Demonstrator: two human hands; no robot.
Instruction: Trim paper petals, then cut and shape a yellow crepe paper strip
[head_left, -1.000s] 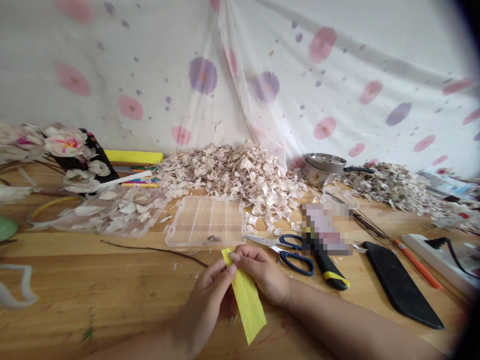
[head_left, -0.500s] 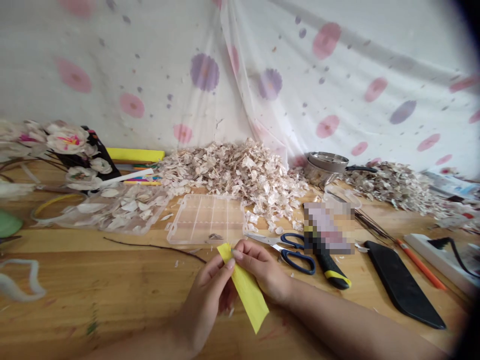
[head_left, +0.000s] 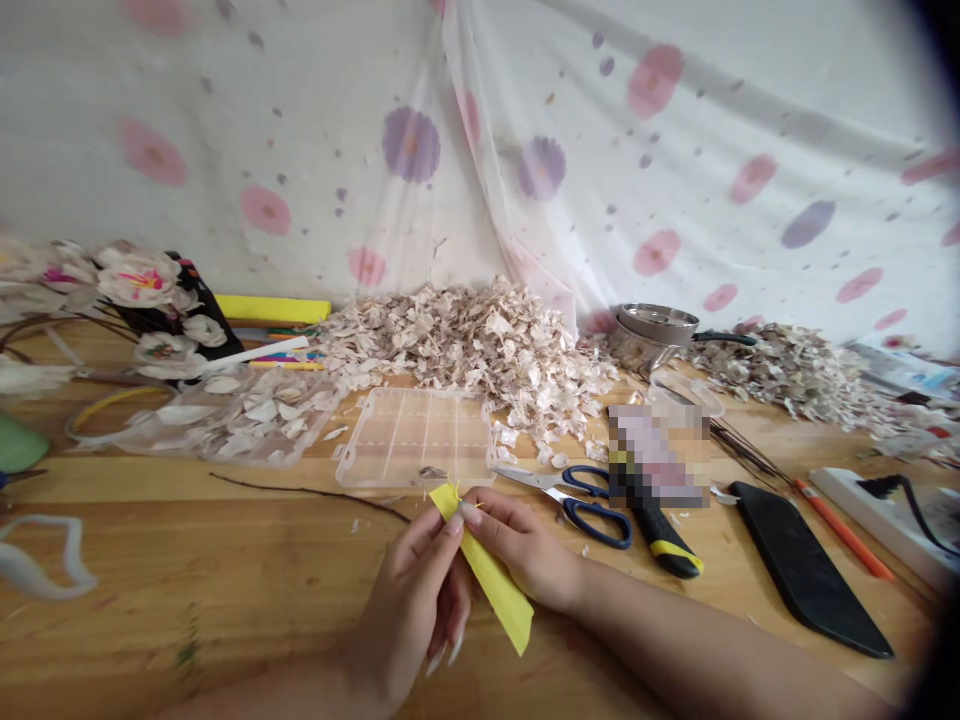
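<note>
A strip of yellow crepe-like paper (head_left: 499,590) slants between my hands, its loose lower end hanging toward me. My left hand (head_left: 420,590) pinches it near the upper end between thumb and forefinger. From the other side my right hand (head_left: 525,545) pinches the same spot, the two thumb tips almost touching. The paper looks gathered there, and a thin yellow bit sticks out beside the right thumb. Just beyond the hands lie a thin dark twig (head_left: 307,488) and scissors with blue handles (head_left: 600,520).
A clear divided plastic box (head_left: 420,435) lies ahead, with a heap of dried petals (head_left: 480,340) behind it. To the right are a black-and-yellow handle (head_left: 667,540), a black sheath-like piece (head_left: 810,570) and a white power strip (head_left: 892,520). White flowers (head_left: 142,275) stand at left.
The yellow strip has shifted slightly left and looks more creased at its upper end. A thin yellow bit now shows by the right thumb. My left hand's lower fingers have moved into view.
</note>
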